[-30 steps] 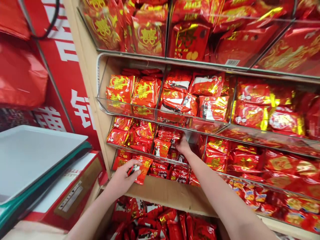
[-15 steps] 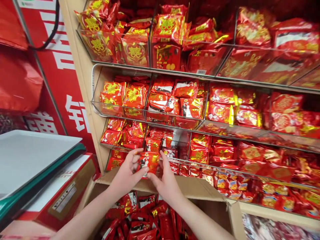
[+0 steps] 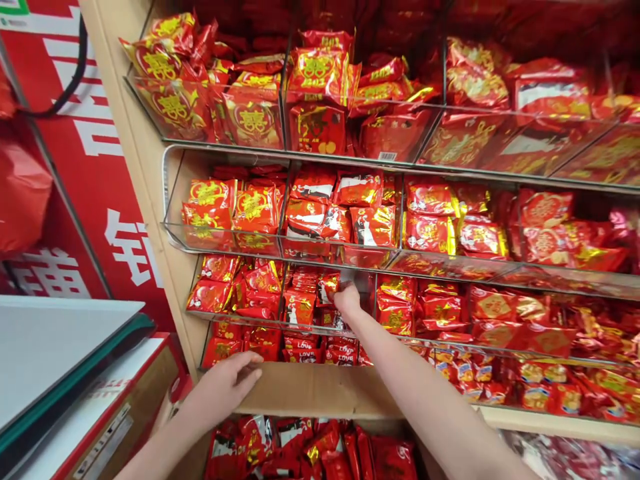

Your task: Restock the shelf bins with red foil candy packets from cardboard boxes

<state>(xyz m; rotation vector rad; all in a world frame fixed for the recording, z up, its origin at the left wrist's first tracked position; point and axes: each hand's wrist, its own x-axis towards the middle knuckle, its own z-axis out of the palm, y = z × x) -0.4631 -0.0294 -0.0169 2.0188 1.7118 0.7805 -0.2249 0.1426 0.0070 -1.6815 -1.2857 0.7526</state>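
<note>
My right hand [image 3: 347,300] reaches into a compartment on the third shelf, its fingers closed on a small red candy packet [image 3: 327,288]. That packet sits beside a column of similar red packets [image 3: 300,307] in the same compartment. My left hand [image 3: 231,380] hovers above the left part of the cardboard box [image 3: 320,390], thumb and fingers apart with nothing between them. Inside the box lie many loose red packets [image 3: 285,450]. My right forearm crosses over the box's right side and hides part of the shelf behind it.
Clear-fronted shelves [image 3: 230,240] hold rows of red and gold packets, split by dividers. A wooden side post [image 3: 145,200] bounds them on the left. At lower left, a grey-white tray [image 3: 60,353] lies above a red carton [image 3: 125,427]. Dark wrapped items [image 3: 565,453] lie at lower right.
Both hands held a red packet together over the box. My right hand has carried it forward into the shelf compartment; my left hand has let go and drawn back to the lower left.
</note>
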